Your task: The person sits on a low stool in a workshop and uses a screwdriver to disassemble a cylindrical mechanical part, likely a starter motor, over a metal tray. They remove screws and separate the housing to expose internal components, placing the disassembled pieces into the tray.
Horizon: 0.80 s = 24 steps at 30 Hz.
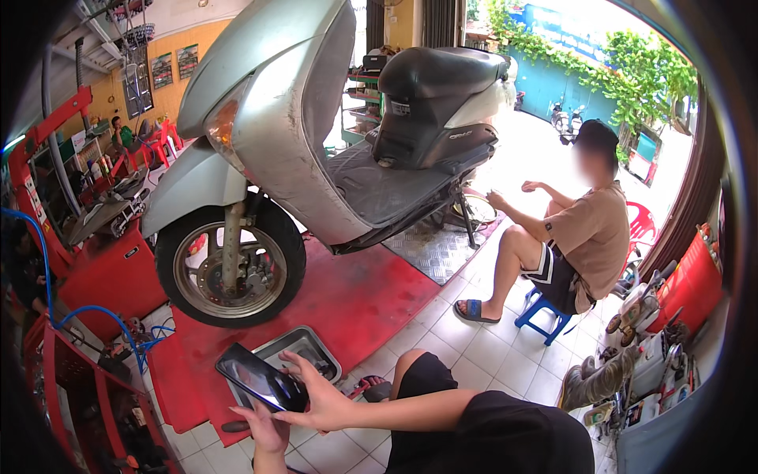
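In the lower middle, my left hand (264, 430) grips the bottom of a black phone (257, 375) from below. My right hand (316, 399) holds the same phone along its right side, with some fingers raised. The phone is tilted, its dark glossy face upward. Just behind it lies a metal tray (294, 338) on a red lift platform (377, 284). Above them stands a silver scooter (276, 126) with a black seat, its front wheel (229, 265) over the platform.
At the right, a person (588, 229) sits on a blue stool (545, 312) near the scooter's rear. Boots, containers and a red drum (687, 280) line the right wall. Red shelving (91, 395) and a blue hose (106, 312) are at the left. Other people are farther back left.
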Tool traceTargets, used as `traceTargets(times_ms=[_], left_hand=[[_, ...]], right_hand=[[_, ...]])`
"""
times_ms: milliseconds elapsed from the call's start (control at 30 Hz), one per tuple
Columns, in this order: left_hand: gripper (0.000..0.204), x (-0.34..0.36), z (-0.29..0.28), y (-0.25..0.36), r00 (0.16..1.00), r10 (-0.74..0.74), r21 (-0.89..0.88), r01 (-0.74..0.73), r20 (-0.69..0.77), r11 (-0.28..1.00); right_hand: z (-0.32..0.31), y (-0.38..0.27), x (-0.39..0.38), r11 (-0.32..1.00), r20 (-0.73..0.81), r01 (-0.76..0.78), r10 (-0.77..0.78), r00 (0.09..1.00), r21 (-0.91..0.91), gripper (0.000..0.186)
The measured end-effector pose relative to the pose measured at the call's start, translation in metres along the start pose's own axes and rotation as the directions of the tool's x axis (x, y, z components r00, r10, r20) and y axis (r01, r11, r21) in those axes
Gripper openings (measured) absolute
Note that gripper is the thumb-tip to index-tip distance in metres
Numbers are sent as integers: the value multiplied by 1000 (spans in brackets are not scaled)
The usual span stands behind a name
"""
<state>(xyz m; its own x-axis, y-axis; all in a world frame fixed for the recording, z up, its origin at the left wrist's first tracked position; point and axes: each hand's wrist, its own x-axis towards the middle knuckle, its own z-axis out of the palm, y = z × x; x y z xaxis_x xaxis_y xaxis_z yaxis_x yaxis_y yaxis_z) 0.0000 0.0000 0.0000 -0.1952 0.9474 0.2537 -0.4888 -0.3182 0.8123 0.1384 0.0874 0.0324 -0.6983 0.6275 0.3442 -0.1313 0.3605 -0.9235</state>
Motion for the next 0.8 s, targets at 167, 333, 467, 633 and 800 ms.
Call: traceTargets(times_ms=[167,333,467,633,800], left_hand=[[112,-6,7,-14,998,-41,217,48,-37,975],[119,-6,8,-23,983,-134,549,45,123,834],[127,-9,23,-15,940,-260,678,42,223,734],[122,-13,28,-23,968,-182,678,15,175,735],[116,-6,38,-10,965,-214,638,71,150,767]], right_hand=[[-16,-9,-9,994,8,-98,99,995,-39,113],[-41,-16,-27,994,-36,-10,6,999,-106,111],[-59,-17,-46,994,-19,-99,98,995,-39,112],[-87,-3,-51,895,137,-323,295,946,306,103],[-123,-3,-53,629,261,-469,398,880,620,92]])
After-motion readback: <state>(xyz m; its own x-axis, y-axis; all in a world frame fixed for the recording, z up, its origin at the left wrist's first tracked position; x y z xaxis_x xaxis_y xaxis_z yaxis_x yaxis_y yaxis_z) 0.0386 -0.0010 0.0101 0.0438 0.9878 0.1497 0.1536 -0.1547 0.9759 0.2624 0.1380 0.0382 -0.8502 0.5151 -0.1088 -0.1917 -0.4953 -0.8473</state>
